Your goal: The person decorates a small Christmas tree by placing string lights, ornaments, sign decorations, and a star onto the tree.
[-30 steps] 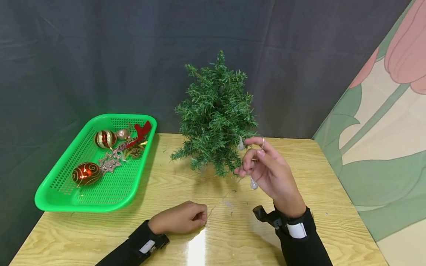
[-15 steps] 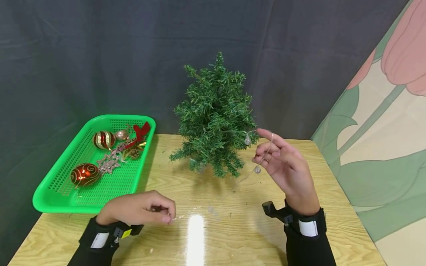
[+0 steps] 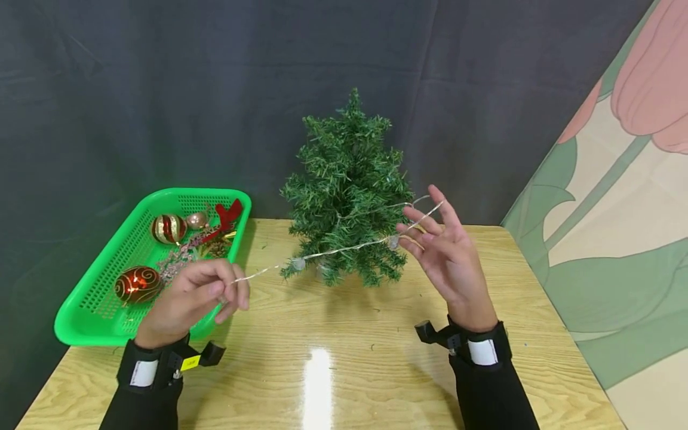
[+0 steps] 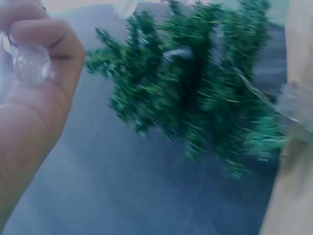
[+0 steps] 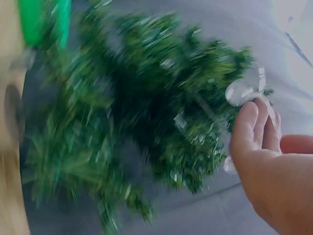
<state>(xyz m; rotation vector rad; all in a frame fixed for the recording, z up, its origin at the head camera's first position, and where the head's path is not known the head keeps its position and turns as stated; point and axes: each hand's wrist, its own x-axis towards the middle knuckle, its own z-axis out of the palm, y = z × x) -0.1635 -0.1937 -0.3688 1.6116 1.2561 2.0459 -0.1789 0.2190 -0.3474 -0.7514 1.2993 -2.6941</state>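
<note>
Left hand point(image 3: 183, 301): thumb and fingers pinch one run of a string of lights point(image 3: 357, 246), held up over the near right side of a green basket point(image 3: 193, 192). Right hand point(image 3: 453, 266): raised beside the right side of a small artificial tree point(image 3: 349, 179), index finger extended, the wire looped over its tip, the remaining fingers loosely bent; no firm grip is seen. The string slopes from the left hand up to the right hand, passing in front of the lower branches, with one transparent bulb point(image 3: 298, 263) near the tree's left edge and a second bulb point(image 3: 394, 242) just beside the right fingers. A further strand leads from the right index finger back across the branches. Both wrist views are blurred, so contact between the second bulb and the fingers cannot be confirmed. The tree stands upright on a wooden table point(image 3: 376, 370), before a dark curtain point(image 3: 215, 89). The basket, left of the tree, contains a red swirled ornament point(image 3: 137, 284), a striped ball point(image 3: 169, 229), a pink ball point(image 3: 196, 220) and a red bow point(image 3: 229, 212).
</note>
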